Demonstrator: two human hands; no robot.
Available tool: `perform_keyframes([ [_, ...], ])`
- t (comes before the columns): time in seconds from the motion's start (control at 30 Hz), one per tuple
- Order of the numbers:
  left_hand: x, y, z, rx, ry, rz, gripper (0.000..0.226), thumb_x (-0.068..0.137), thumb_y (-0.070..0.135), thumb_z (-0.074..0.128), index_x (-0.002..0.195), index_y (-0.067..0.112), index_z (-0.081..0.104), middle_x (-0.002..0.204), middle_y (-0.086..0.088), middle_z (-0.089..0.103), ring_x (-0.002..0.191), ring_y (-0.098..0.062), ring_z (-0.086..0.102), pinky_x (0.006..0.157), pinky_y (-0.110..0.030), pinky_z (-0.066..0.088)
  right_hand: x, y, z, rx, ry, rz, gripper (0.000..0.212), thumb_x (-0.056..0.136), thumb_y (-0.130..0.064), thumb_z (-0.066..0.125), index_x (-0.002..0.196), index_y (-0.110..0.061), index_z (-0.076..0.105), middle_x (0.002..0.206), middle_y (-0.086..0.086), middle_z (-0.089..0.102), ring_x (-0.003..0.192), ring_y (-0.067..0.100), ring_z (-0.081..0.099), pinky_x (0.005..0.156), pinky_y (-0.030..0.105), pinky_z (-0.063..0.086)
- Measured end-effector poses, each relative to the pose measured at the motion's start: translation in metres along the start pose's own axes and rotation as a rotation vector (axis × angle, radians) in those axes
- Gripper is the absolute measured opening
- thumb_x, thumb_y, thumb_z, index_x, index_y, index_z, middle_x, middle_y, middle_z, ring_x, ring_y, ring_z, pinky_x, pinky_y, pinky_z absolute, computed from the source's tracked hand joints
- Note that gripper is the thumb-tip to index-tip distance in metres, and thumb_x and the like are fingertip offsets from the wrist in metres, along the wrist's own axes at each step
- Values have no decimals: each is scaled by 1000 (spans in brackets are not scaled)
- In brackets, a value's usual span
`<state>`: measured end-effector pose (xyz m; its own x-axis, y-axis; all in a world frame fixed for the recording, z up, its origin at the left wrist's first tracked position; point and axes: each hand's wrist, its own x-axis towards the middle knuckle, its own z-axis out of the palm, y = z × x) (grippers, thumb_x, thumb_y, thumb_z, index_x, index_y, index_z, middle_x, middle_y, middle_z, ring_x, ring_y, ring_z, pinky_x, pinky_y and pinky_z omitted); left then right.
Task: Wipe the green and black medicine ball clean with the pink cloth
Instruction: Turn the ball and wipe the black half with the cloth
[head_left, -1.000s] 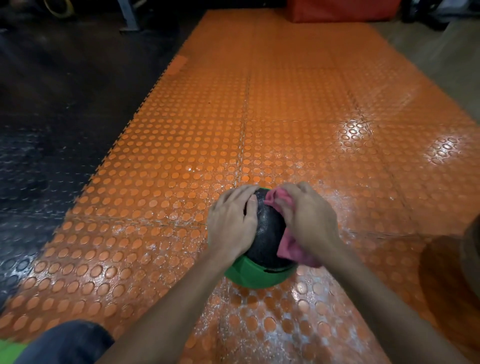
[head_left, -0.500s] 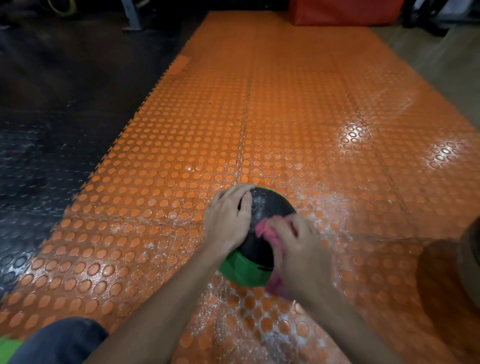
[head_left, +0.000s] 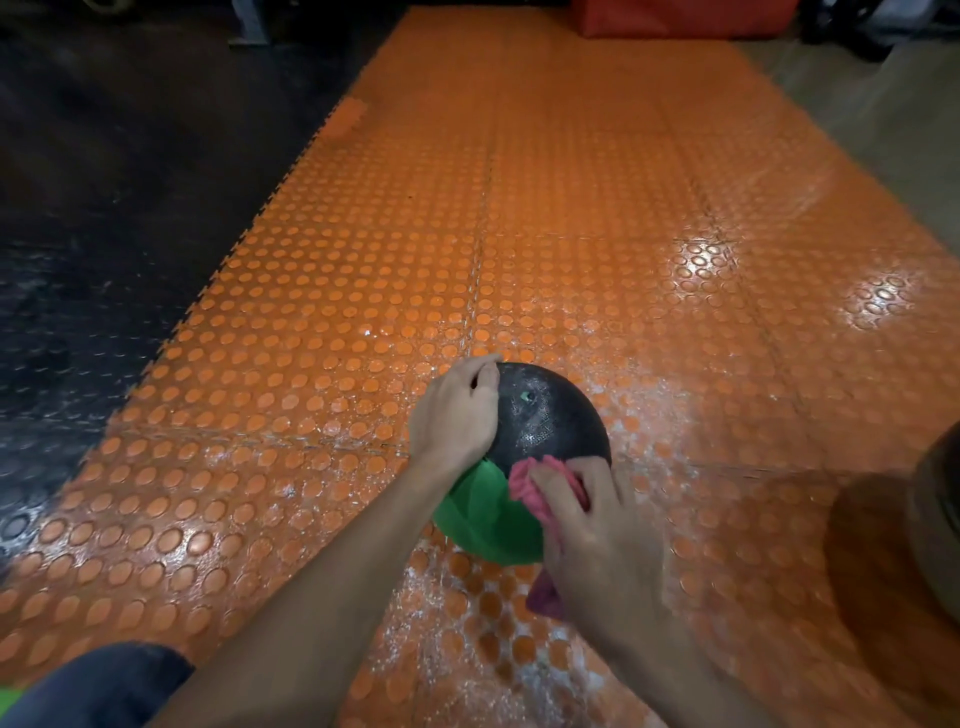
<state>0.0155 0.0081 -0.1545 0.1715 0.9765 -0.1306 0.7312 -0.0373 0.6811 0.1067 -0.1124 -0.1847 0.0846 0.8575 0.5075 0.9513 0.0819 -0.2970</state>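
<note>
While left hand (head_left: 454, 415) curls round medicine ball (head_left: 550, 421), right hand (head_left: 597, 538) grips pink cloth (head_left: 522, 486); cloth on ball.

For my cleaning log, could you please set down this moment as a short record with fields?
Surface: orange studded mat, with whitish residue near the ball
Ball: medicine ball resting on the mat, black part up and away, green part toward the person
Left hand: left hand grips the ball's left side
Right hand: right hand presses the bunched pink cloth where black meets green
Surroundings: dark floor left of the mat; red pad at the far end
</note>
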Motion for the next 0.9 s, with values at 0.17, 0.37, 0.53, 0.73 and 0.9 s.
perform_keyframes([
  [0.17, -4, -1, 4, 20, 35, 32, 40, 101, 38, 27, 136, 30, 44, 145, 9, 39, 134, -13, 34, 110, -33, 22, 65, 29, -4, 49, -84, 251, 26, 85, -37, 49, 100, -22, 63, 87, 2, 56, 74, 19, 52, 55, 31, 48],
  [0.37, -4, 3, 1, -6, 49, -17, 38, 101, 35, 28, 134, 31, 46, 142, 9, 44, 128, -13, 41, 100, -25, 30, 61, 17, -2, -13, -72, 212, 22, 80, -26, 66, 101, -22, 63, 90, 5, 56, 75, 19, 52, 56, 32, 51],
  [0.53, -3, 5, -2, -38, 37, 11, 37, 101, 33, 29, 130, 31, 51, 137, 11, 49, 108, -5, 47, 80, -16, 32, -4, -9, -11, 25, -198, 5, 70, 35, -14, 91, 98, -16, 61, 80, 5, 59, 64, 21, 52, 40, 29, 46],
  [0.73, -7, 2, 1, -26, 27, 62, 37, 101, 34, 29, 131, 31, 49, 141, 9, 45, 128, -15, 42, 108, -35, 28, 82, 21, -6, -24, -157, 267, 27, 88, -37, 50, 109, -23, 60, 98, 2, 54, 82, 16, 48, 60, 27, 44],
  [0.9, -2, 1, 2, -27, 29, 7, 37, 101, 32, 29, 130, 30, 51, 135, 9, 52, 101, -6, 55, 74, -14, 35, 66, 13, -11, -53, -143, 198, 28, 78, -26, 69, 105, -22, 63, 95, 3, 56, 78, 15, 49, 56, 25, 42],
])
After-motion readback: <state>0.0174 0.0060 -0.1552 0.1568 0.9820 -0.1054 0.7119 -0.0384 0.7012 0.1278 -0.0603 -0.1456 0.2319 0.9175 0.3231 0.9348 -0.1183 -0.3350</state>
